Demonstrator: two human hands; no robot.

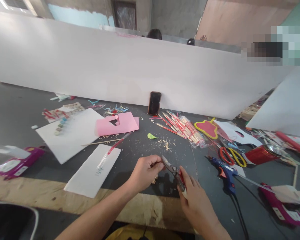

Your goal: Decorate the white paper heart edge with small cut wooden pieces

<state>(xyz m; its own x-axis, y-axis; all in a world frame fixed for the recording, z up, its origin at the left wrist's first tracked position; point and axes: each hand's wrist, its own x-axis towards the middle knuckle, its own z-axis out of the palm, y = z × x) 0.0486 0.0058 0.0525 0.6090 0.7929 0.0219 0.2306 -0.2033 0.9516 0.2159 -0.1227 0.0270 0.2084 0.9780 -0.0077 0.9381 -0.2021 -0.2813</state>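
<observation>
My right hand (196, 201) is closed around the red handles of a pair of metal cutters (173, 171), whose jaws point up and left. My left hand (145, 171) is pinched shut just left of the jaws, holding something thin that I cannot make out. Small pale cut bits (165, 144) lie scattered on the dark table (20, 116) beyond my hands. A bundle of chopsticks in red wrappers (181, 128) lies further back.
White sheets (72, 133) and pink paper (120, 124) lie to the left. A blue glue gun (226, 173), scissors (233, 156) and a red roll (261, 155) sit on the right. A phone (154, 103) leans on the white partition (115, 70). Other people's heads show behind it.
</observation>
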